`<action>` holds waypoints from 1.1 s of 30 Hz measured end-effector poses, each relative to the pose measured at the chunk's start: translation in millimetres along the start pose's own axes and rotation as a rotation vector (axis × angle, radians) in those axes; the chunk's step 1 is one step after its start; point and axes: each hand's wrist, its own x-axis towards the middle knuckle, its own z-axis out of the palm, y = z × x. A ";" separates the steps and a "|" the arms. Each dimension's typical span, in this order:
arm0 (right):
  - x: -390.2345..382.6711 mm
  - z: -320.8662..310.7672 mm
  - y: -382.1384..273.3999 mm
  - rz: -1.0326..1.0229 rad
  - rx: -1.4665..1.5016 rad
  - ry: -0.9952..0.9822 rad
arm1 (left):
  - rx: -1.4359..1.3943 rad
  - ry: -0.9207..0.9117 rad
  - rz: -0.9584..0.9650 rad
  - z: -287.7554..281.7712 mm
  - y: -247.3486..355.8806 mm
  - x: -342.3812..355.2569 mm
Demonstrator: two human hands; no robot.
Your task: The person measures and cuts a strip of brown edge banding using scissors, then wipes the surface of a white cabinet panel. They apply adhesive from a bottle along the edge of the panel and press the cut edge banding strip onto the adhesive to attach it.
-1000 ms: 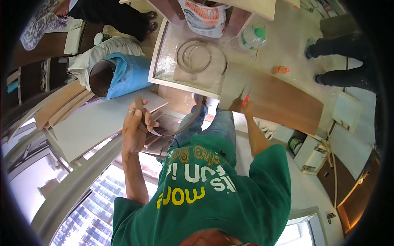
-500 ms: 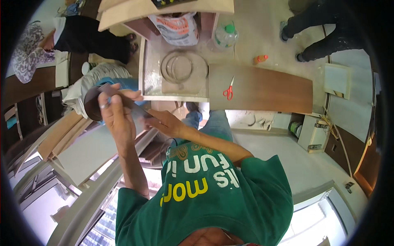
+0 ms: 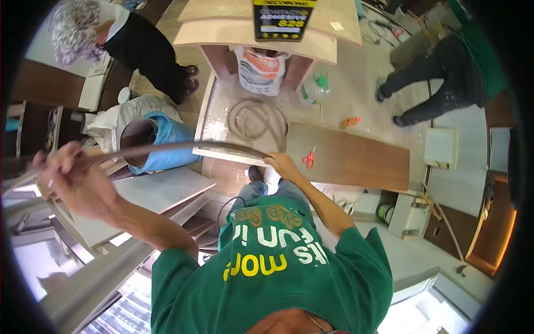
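Observation:
My left hand (image 3: 72, 175), somewhat blurred, is closed around a long brown edging strip (image 3: 161, 146) at the far left. The strip arches across to my right hand (image 3: 278, 162), which pinches it near the middle of the view. Just right of my right hand, red-handled scissors (image 3: 308, 160) lie on a brown wood-grain board (image 3: 378, 167). Above, coils of similar strip (image 3: 250, 119) lie on a white-edged tray-like surface (image 3: 208, 111).
A black tin (image 3: 278, 28) stands on plywood shelving (image 3: 325, 47). A blue-wrapped barrel (image 3: 169, 131), white sacks (image 3: 139, 108), a large plastic bottle (image 3: 314, 89) and an orange bottle (image 3: 350, 121) are around. People stand upper left (image 3: 150, 55) and upper right (image 3: 445, 78). A white panel (image 3: 144, 195) lies at left.
My right hand has left the scissors on the board and taken hold of the strip. My left hand has swung left and down, drawing the strip out lengthwise.

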 end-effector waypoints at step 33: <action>165.3 -141.6 -215.8 -0.774 0.038 -0.052 | 1.710 0.089 0.709 49.7 198.8 -164.3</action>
